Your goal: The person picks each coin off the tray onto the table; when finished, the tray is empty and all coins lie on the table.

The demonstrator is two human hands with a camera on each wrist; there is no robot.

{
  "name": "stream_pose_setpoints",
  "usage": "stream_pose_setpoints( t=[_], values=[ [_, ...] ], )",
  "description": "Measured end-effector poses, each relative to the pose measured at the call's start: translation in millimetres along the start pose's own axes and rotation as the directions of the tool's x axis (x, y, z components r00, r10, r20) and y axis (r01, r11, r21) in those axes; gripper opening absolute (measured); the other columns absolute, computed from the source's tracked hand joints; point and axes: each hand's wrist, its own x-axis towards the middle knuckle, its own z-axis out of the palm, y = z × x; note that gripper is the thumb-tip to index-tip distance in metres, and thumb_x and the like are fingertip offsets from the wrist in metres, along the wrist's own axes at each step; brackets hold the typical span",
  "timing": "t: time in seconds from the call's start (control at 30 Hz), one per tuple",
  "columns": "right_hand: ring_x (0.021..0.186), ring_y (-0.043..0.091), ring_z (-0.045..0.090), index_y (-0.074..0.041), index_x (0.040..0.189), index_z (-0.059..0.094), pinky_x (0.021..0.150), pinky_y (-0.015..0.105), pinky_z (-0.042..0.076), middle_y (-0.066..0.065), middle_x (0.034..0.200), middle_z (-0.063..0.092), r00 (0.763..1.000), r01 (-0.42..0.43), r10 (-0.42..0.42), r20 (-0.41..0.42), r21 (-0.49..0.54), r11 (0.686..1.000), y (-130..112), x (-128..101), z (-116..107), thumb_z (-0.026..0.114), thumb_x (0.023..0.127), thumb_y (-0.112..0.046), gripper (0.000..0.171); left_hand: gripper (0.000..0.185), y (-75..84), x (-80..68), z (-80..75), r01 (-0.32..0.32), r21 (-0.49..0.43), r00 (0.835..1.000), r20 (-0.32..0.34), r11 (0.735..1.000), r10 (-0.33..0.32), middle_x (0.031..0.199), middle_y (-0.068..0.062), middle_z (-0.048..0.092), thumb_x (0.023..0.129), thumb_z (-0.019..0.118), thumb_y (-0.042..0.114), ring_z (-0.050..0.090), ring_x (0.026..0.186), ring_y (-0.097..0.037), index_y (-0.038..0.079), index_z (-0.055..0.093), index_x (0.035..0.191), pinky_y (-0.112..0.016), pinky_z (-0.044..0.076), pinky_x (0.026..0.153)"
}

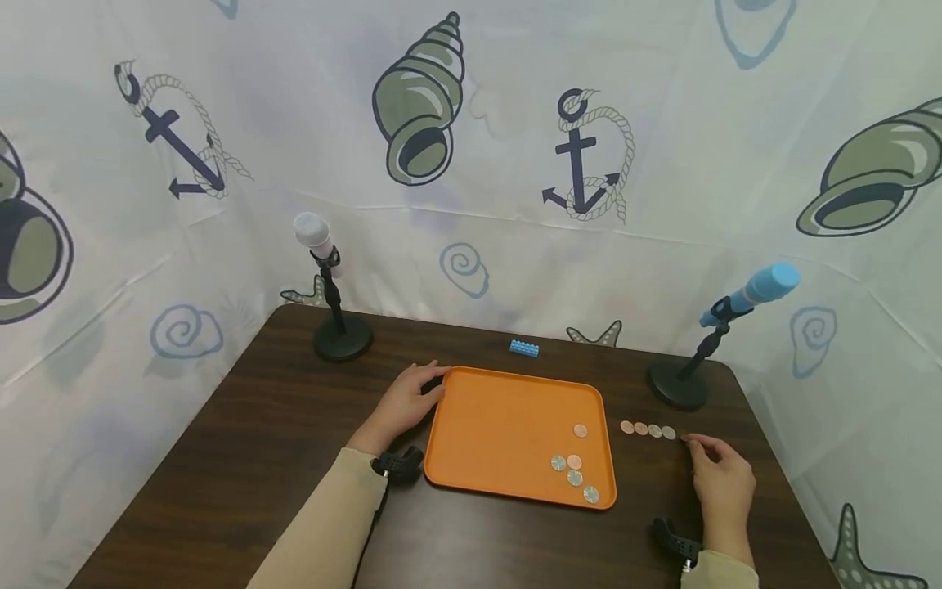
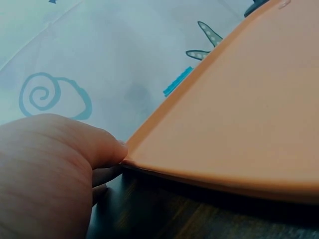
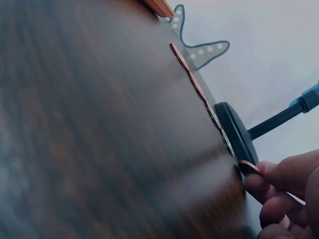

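My right hand (image 1: 724, 483) pinches a coin (image 3: 247, 168) between thumb and fingertip, at the right end of a row of coins (image 1: 648, 429) on the table. Coppery coins lie at the left of that row and silvery ones at its right. My left hand (image 1: 403, 405) holds the far left corner of an orange tray (image 1: 500, 425), with the thumb (image 2: 112, 147) against the rim. More coins (image 1: 574, 462), coppery and silvery, lie in the tray's right part. The left hand's other fingers are partly hidden behind the thumb.
A blue toy brick (image 1: 524, 348) lies behind the tray. Two black stands rise at the back, one with a white microphone (image 1: 312, 233) at left, one with a blue microphone (image 1: 769, 284) at right. A patterned curtain (image 1: 508, 270) surrounds the dark wooden table (image 1: 221, 458).
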Motion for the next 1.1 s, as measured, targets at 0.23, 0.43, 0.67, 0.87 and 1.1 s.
stream_pose_setpoints(
  t=[0.23,0.43,0.67,0.87,1.1],
  values=[
    [0.133,0.050,0.063,-0.002,0.124,0.080,0.109,0.066,0.048,0.025,0.136,0.074,1.000,-0.007,0.007,-0.016,0.009,1.000,3.6,-3.8,4.1,0.061,0.111,-0.029,0.036,0.046,2.0,-0.3,-4.2,0.006,0.025,1.000,0.006,1.000,-0.006,0.172,-0.009,0.048,0.112,0.065,0.033,0.025,0.168,-0.043,0.024,0.062,0.157,-0.069,0.022,0.135],
    [0.131,0.051,0.064,-0.001,0.122,0.081,0.107,0.066,0.048,0.026,0.134,0.074,1.000,0.010,-0.011,-0.005,-0.018,1.000,1.6,-2.5,2.1,0.062,0.111,-0.026,0.033,0.046,4.3,-1.2,-2.5,0.008,0.016,1.000,0.012,1.000,-0.008,0.172,-0.009,0.047,0.112,0.064,0.033,0.024,0.168,-0.044,0.024,0.062,0.157,-0.071,0.021,0.134],
    [0.087,0.029,0.068,-0.003,0.115,0.083,0.065,0.029,0.045,0.022,0.112,0.080,0.996,0.075,-0.078,-0.044,-0.061,0.995,-0.7,3.3,-0.9,0.068,0.108,-0.026,0.028,0.046,3.8,-1.0,-1.5,0.012,0.006,1.000,-0.006,1.000,-0.012,0.172,-0.009,0.048,0.111,0.065,0.033,0.024,0.168,-0.043,0.024,0.063,0.156,-0.071,0.020,0.135],
    [0.071,0.015,0.059,-0.002,0.111,0.082,0.055,0.023,0.041,0.017,0.095,0.080,0.999,0.014,-0.016,-0.030,-0.062,0.998,-1.7,2.7,-3.7,0.073,0.104,-0.030,0.031,0.046,4.4,-0.7,-2.1,-0.001,0.001,1.000,-0.003,1.000,0.001,0.170,-0.010,0.050,0.111,0.066,0.031,0.027,0.168,-0.041,0.022,0.063,0.156,-0.068,0.020,0.136],
    [0.084,0.029,0.066,-0.001,0.117,0.082,0.063,0.032,0.044,0.018,0.097,0.080,1.000,0.001,0.001,0.019,-0.095,0.995,-1.4,1.4,-2.9,0.072,0.105,-0.038,0.040,0.045,3.3,-2.9,-1.2,0.002,0.004,1.000,-0.005,1.000,-0.002,0.170,-0.009,0.051,0.111,0.066,0.031,0.028,0.168,-0.040,0.021,0.064,0.155,-0.066,0.021,0.136]
  ],
)
